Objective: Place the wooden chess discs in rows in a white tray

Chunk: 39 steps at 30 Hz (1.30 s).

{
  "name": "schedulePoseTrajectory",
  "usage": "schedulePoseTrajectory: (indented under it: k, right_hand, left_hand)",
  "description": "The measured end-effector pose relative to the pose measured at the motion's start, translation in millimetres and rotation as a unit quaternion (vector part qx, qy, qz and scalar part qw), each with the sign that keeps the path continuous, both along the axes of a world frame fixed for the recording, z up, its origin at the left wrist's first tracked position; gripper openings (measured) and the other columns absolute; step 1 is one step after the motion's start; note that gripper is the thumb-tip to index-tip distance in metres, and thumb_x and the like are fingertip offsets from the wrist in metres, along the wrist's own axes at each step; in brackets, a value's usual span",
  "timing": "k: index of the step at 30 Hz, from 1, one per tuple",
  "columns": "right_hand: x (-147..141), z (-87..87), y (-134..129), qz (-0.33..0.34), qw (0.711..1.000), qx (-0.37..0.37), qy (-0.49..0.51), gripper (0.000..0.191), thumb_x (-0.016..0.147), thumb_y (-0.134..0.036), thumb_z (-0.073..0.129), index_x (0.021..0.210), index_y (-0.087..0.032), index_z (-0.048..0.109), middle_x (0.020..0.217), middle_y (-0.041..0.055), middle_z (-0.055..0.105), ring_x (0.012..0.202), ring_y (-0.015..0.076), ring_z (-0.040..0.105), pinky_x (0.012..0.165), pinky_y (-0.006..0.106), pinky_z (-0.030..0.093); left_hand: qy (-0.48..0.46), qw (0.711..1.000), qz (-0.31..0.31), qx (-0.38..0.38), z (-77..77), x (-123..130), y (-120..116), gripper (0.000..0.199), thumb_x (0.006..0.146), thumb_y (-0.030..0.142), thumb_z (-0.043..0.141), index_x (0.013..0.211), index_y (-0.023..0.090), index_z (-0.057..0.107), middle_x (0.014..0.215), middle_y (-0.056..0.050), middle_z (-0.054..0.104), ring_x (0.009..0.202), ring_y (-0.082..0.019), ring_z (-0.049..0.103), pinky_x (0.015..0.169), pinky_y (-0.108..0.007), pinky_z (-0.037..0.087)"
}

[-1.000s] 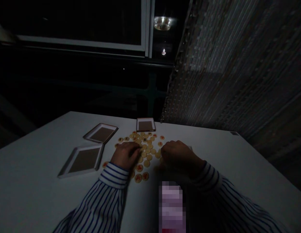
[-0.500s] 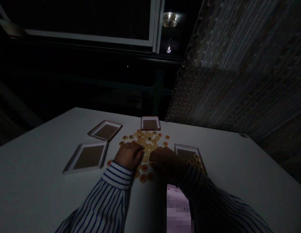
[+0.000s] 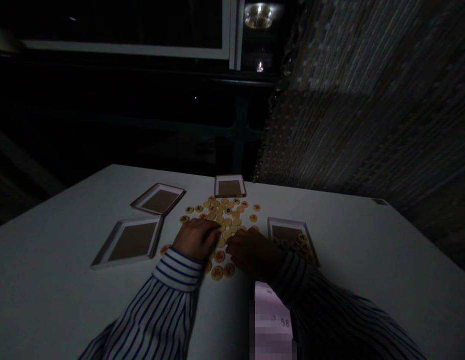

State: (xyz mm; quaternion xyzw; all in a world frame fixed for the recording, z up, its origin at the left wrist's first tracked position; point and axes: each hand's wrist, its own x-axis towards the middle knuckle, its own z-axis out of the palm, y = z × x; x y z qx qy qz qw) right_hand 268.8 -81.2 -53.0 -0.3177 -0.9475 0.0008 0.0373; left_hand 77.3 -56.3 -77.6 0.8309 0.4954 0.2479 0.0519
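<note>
Round wooden Chinese chess pieces [image 3: 217, 272] lie in a loose spread on the white table, some blank side up, others with red or black characters. My left hand [image 3: 195, 238] rests over the left part of the spread, fingers curled down and pressed together. My right hand [image 3: 253, 251] is on the right side, its fingers bent inward among the pieces. What either hand's fingertips hold is hidden by shadow and the hands. Beside my right wrist is a shallow box [image 3: 287, 221] containing several black-marked pieces [image 3: 302, 238].
At the left are two shallow boxes, a nearer one [image 3: 133, 241] and a farther one [image 3: 157, 199], with brown bottoms showing. Another box [image 3: 230, 187] stands behind the pieces. A lit phone [image 3: 272, 315] lies near my right forearm. A bead curtain [image 3: 330, 100] hangs at the right.
A red-marked piece near my right hand, shaded before, now shows clearly. My right hand has shifted slightly. The whole view has moved a little.
</note>
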Motion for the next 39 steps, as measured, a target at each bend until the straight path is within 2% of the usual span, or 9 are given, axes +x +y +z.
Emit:
schedulePoseTrajectory:
  k: [9, 11, 14, 17, 21, 24, 27, 29, 39]
  right_hand:
    - [0, -2.1, 3, -0.007, 1.000, 0.005, 0.004, 0.014, 0.081, -0.016, 0.044, 0.082, -0.018, 0.058, 0.086, 0.0052, 0.062, 0.083, 0.0194, 0.049, 0.068, 0.033, 0.035]
    - [1, -2.4, 5, -0.020, 0.999, -0.007, 0.040, 0.013, 0.080, -0.018, 0.046, 0.085, -0.017, 0.059, 0.088, 0.0057, 0.062, 0.084, 0.0196, 0.050, 0.070, 0.033, 0.036]
    - [2, -3.5, 10, -0.052, 0.986, -0.040, 0.151, 0.016, 0.078, -0.020, 0.050, 0.090, -0.017, 0.059, 0.090, 0.0057, 0.063, 0.084, 0.0181, 0.052, 0.073, 0.032, 0.038]
    - [3, -7.4, 15, -0.102, 0.946, -0.098, 0.291, 0.015, 0.075, -0.021, 0.054, 0.089, -0.017, 0.060, 0.082, 0.0040, 0.064, 0.076, 0.0148, 0.055, 0.072, 0.028, 0.041]
    - [2, -14.7, 22, -0.150, 0.852, -0.241, 0.441, 0.018, 0.073, -0.027, 0.056, 0.088, -0.018, 0.060, 0.076, 0.0015, 0.064, 0.067, 0.0118, 0.057, 0.062, 0.024, 0.044]
    - [1, -16.5, 25, -0.166, 0.781, -0.334, 0.501, 0.020, 0.070, -0.030, 0.059, 0.085, -0.018, 0.060, 0.074, 0.0011, 0.064, 0.067, 0.0122, 0.059, 0.061, 0.024, 0.045]
    - [0, -14.3, 25, -0.171, 0.732, -0.390, 0.532, 0.021, 0.067, -0.032, 0.061, 0.083, -0.018, 0.059, 0.072, 0.0009, 0.064, 0.068, 0.0128, 0.060, 0.064, 0.026, 0.046]
    - [0, -12.1, 25, -0.178, 0.719, -0.400, 0.541, 0.022, 0.066, -0.033, 0.062, 0.081, -0.017, 0.059, 0.071, 0.0006, 0.065, 0.068, 0.0130, 0.060, 0.064, 0.027, 0.047]
    - [1, -14.1, 26, -0.168, 0.703, -0.423, 0.546, 0.021, 0.067, -0.032, 0.059, 0.081, -0.017, 0.057, 0.070, 0.0002, 0.066, 0.063, 0.0117, 0.060, 0.062, 0.026, 0.046]
  left_hand:
    - [0.000, 1.000, 0.003, -0.002, -0.8, 0, 0, 0.027, 0.080, 0.032, 0.045, 0.096, 0.021, 0.064, 0.093, -0.005, 0.068, 0.087, -0.021, 0.060, 0.081, -0.039, 0.044]
    - [-0.012, 1.000, -0.001, 0.005, -0.6, 1, -1, 0.027, 0.081, 0.032, 0.044, 0.095, 0.020, 0.064, 0.093, -0.005, 0.068, 0.087, -0.021, 0.060, 0.080, -0.039, 0.045]
    - [-0.049, 0.998, 0.003, 0.024, 0.7, 4, -3, 0.026, 0.080, 0.029, 0.045, 0.094, 0.020, 0.064, 0.092, -0.005, 0.068, 0.086, -0.020, 0.060, 0.079, -0.037, 0.046]
    - [-0.094, 0.994, -0.006, 0.048, 2.8, 7, -6, 0.024, 0.077, 0.025, 0.047, 0.093, 0.019, 0.063, 0.090, -0.006, 0.067, 0.085, -0.019, 0.060, 0.078, -0.035, 0.047]
    - [-0.136, 0.989, -0.034, 0.052, 5.8, 12, -12, 0.027, 0.073, 0.023, 0.051, 0.098, 0.018, 0.059, 0.093, -0.006, 0.066, 0.088, -0.018, 0.059, 0.080, -0.034, 0.047]
    - [-0.153, 0.986, -0.041, 0.055, 8.0, 16, -16, 0.029, 0.071, 0.024, 0.055, 0.100, 0.018, 0.057, 0.095, -0.006, 0.065, 0.090, -0.018, 0.058, 0.082, -0.034, 0.046]
    - [-0.160, 0.984, -0.034, 0.064, 9.9, 20, -19, 0.030, 0.070, 0.027, 0.059, 0.099, 0.018, 0.056, 0.095, -0.005, 0.064, 0.090, -0.019, 0.058, 0.084, -0.036, 0.044]
    - [-0.155, 0.985, -0.039, 0.066, 11.3, 22, -19, 0.029, 0.071, 0.030, 0.060, 0.097, 0.018, 0.057, 0.093, -0.005, 0.064, 0.089, -0.018, 0.058, 0.084, -0.036, 0.043]
    - [-0.131, 0.986, -0.052, 0.087, 15.1, 27, -19, 0.020, 0.075, 0.030, 0.056, 0.091, 0.019, 0.059, 0.088, -0.005, 0.066, 0.084, -0.018, 0.058, 0.077, -0.034, 0.044]
